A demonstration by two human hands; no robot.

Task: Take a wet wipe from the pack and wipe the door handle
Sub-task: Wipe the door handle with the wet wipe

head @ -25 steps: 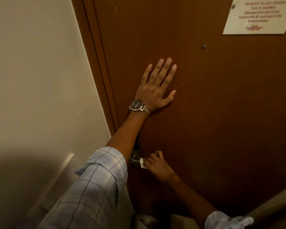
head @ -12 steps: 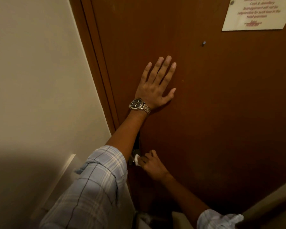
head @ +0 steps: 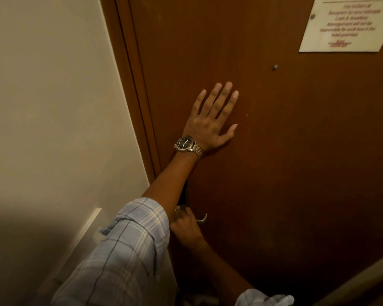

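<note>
The right hand (head: 185,226) has slid left along the door handle (head: 202,218), so the handle's curved metal tip now shows bare to its right. It is curled closed at the handle's base, probably still around the wet wipe, which the left forearm and shadow hide. The left hand (head: 210,124) lies flat and spread on the brown door (head: 296,162), watch (head: 185,144) at the wrist.

Dim, warm indoor light; deep shadow fills the lower left, notice (head: 345,23) text at upper right blurred.
</note>
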